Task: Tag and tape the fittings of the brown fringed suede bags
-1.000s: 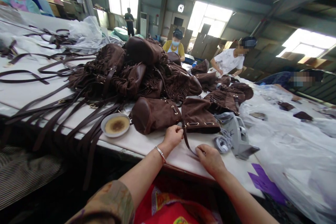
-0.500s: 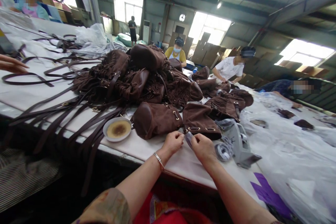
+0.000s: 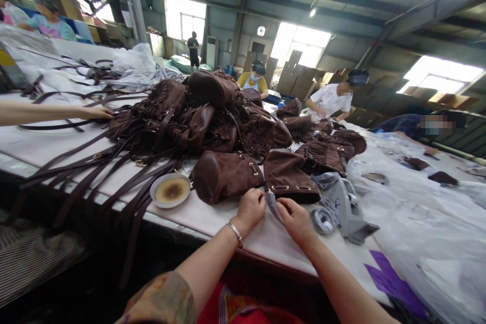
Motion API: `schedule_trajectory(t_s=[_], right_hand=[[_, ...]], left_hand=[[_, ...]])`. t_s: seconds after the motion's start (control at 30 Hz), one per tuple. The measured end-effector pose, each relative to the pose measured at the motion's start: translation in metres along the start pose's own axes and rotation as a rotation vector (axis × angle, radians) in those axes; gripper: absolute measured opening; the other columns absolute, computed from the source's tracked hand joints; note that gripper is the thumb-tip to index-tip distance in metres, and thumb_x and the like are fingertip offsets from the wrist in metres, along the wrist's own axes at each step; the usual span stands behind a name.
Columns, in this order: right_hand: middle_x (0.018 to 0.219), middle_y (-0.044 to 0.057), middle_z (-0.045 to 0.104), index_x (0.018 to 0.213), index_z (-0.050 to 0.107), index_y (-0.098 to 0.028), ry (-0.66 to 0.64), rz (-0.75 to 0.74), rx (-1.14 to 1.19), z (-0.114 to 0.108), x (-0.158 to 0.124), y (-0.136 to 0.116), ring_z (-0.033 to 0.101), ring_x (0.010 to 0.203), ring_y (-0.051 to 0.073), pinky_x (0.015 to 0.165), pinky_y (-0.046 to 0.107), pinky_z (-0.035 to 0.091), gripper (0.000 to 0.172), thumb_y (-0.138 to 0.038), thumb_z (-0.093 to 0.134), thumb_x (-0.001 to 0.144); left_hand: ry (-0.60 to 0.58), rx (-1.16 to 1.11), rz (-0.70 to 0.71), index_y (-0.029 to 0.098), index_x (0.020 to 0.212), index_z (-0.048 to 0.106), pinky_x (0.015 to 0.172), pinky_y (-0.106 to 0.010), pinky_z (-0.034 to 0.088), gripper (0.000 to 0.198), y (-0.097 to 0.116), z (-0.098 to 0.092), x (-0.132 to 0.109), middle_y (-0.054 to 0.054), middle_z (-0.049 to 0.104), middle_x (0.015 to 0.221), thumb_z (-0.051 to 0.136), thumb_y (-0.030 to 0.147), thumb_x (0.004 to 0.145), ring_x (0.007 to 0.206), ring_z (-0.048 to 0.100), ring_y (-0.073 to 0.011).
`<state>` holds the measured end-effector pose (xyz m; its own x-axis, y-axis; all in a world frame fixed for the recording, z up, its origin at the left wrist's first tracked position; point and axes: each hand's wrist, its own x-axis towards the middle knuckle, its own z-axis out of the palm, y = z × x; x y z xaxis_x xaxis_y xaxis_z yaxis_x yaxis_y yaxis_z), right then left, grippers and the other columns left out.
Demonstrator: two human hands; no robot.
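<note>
My left hand (image 3: 252,207), with a silver bangle at the wrist, is closed in a pinch at the upper end of a thin grey strip (image 3: 272,203). Thumb and fingers of my right hand (image 3: 298,220) grip the strip's lower end. What the strip is made of, I cannot tell. Just beyond my hands lie two brown drawstring bags: one with a smooth rounded base (image 3: 224,176) on the left, the other with gold eyelets (image 3: 287,176) on the right. A coiled grey roll (image 3: 324,218) and a grey tape dispenser (image 3: 347,212) stand right of my right hand.
Fringed brown bags (image 3: 190,116) are heaped behind, their straps (image 3: 129,182) hanging over the table edge. A white bowl of tan paste (image 3: 170,191) sits at left. Another person's arm (image 3: 56,113) reaches in from the left. Plastic sheeting (image 3: 413,228) covers the right side.
Another person's arm has reached further in from the left, to the straps beside the heap. My hands have shifted slightly, and more of the grey strip shows between them.
</note>
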<state>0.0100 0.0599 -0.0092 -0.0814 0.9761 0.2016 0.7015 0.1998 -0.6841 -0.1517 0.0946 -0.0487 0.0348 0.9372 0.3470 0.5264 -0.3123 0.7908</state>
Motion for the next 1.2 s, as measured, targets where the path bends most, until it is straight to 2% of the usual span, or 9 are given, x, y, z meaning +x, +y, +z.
schedule_trajectory(t_s=[0.07,0.17,0.27,0.4,0.57,0.77,0.9,1.1,1.2], right_hand=[[0.103,0.010,0.073,0.108,0.068,-0.017,-0.020,-0.027,-0.076,-0.006,-0.012,0.013,0.066,0.093,0.023,0.086,0.032,0.048,0.038,-0.047,0.053,0.090],[0.112,0.013,0.071,0.115,0.066,-0.016,-0.046,-0.055,-0.226,-0.015,-0.037,0.035,0.065,0.103,0.027,0.094,0.038,0.047,0.041,-0.045,0.058,0.087],[0.114,0.013,0.070,0.116,0.066,-0.016,-0.050,-0.062,-0.314,-0.022,-0.062,0.055,0.064,0.106,0.028,0.096,0.039,0.047,0.041,-0.043,0.059,0.087],[0.111,0.013,0.070,0.116,0.066,-0.015,-0.013,-0.054,-0.347,-0.028,-0.083,0.071,0.065,0.104,0.027,0.094,0.038,0.049,0.040,-0.042,0.057,0.087],[0.107,0.013,0.070,0.117,0.064,-0.013,-0.002,-0.003,-0.359,-0.035,-0.091,0.081,0.065,0.099,0.027,0.091,0.040,0.050,0.039,-0.039,0.054,0.089],[0.105,0.013,0.067,0.112,0.065,-0.014,0.013,-0.065,-0.412,-0.036,-0.097,0.078,0.061,0.100,0.027,0.092,0.039,0.047,0.031,-0.032,0.057,0.089],[0.093,0.009,0.065,0.097,0.069,-0.018,-0.006,-0.098,-0.440,-0.037,-0.099,0.070,0.060,0.095,0.025,0.087,0.035,0.045,0.016,-0.025,0.055,0.091],[0.084,0.007,0.062,0.086,0.066,-0.018,0.014,-0.104,-0.465,-0.036,-0.105,0.055,0.058,0.087,0.023,0.080,0.033,0.041,0.011,-0.018,0.056,0.088],[0.083,0.007,0.062,0.080,0.064,-0.018,0.016,-0.108,-0.434,-0.029,-0.110,0.038,0.057,0.084,0.023,0.079,0.033,0.040,0.009,-0.016,0.058,0.085]], left_hand=[[0.029,0.062,0.020,0.017,0.077,0.062,0.080,-0.029,0.050,0.015,0.000,0.002,-0.001,-0.007,0.064,0.085,0.051,0.012,0.087,0.082,0.062,-0.0179],[0.078,0.136,0.114,0.016,0.089,0.062,0.091,-0.032,0.053,0.014,-0.002,0.008,0.000,-0.011,0.064,0.108,0.049,0.009,0.087,0.097,0.063,-0.0197],[0.065,0.188,0.217,0.017,0.094,0.061,0.096,-0.033,0.054,0.018,-0.006,0.011,0.005,-0.012,0.060,0.124,0.051,0.006,0.083,0.106,0.063,-0.0203],[0.005,0.219,0.289,0.017,0.088,0.060,0.095,-0.031,0.054,0.018,-0.007,0.007,0.015,-0.011,0.062,0.119,0.051,0.003,0.080,0.105,0.064,-0.0196],[-0.078,0.296,0.208,0.016,0.084,0.062,0.090,-0.027,0.053,0.013,0.005,0.001,0.032,-0.008,0.066,0.099,0.053,0.007,0.085,0.094,0.064,-0.0164],[-0.091,0.406,0.119,0.015,0.074,0.064,0.084,-0.029,0.051,0.016,0.018,0.004,0.047,-0.010,0.068,0.085,0.054,0.010,0.085,0.086,0.064,-0.0197],[-0.113,0.462,0.080,0.014,0.074,0.066,0.078,-0.031,0.051,0.016,0.026,0.001,0.044,-0.012,0.070,0.082,0.054,0.013,0.085,0.080,0.066,-0.0216],[-0.144,0.481,0.146,0.017,0.103,0.069,0.089,-0.027,0.049,0.022,0.041,-0.015,0.037,-0.008,0.072,0.098,0.051,0.015,0.090,0.096,0.066,-0.0185],[-0.231,0.543,0.164,0.019,0.110,0.069,0.090,-0.027,0.049,0.025,0.049,-0.019,0.040,-0.009,0.070,0.103,0.054,0.025,0.092,0.099,0.065,-0.0188]])
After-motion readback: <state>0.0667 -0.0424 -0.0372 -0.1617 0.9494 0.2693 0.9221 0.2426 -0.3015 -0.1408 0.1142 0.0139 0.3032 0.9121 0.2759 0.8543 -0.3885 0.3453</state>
